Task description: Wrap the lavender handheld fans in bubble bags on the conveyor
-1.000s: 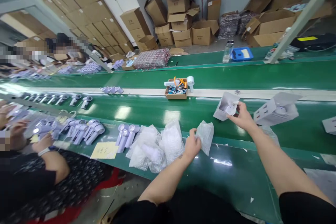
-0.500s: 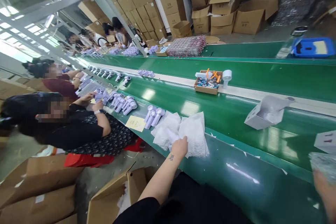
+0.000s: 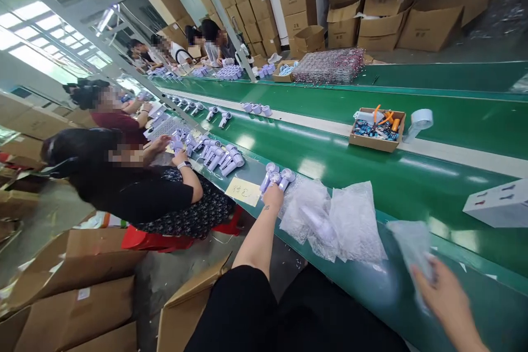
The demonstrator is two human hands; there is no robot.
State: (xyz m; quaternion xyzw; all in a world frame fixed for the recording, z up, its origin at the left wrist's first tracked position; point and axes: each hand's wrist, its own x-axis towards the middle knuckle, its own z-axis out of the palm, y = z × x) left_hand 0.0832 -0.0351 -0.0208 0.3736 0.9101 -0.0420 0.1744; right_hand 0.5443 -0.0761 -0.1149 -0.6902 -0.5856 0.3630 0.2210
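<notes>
My left hand (image 3: pixel 272 196) reaches to a small cluster of lilac handheld fans (image 3: pixel 287 176) and closes around the handle of one; its fingertips are partly hidden. Another lilac fan (image 3: pixel 317 224) lies on bubble-wrap bags (image 3: pixel 358 223) just right of that hand. My right hand (image 3: pixel 443 289) grips a clear bubble-wrap bag (image 3: pixel 412 239) between thumb and fingers, above the green bench edge (image 3: pixel 367 291). A yellow paper note (image 3: pixel 243 191) with handwriting sits left of my left hand.
Across the green conveyor belt (image 3: pixel 305 143) stands a cardboard tray (image 3: pixel 376 135) of small parts beside a white tape roll (image 3: pixel 421 119). A white box (image 3: pixel 499 204) is at right. A co-worker (image 3: pixel 124 187) handles fans at left. Open cartons (image 3: pixel 74 291) are on the floor.
My left hand has moved left from the bubble-wrap bags to the fans, and a fan now lies on the bags. My right hand has come in from the right edge with its bag.
</notes>
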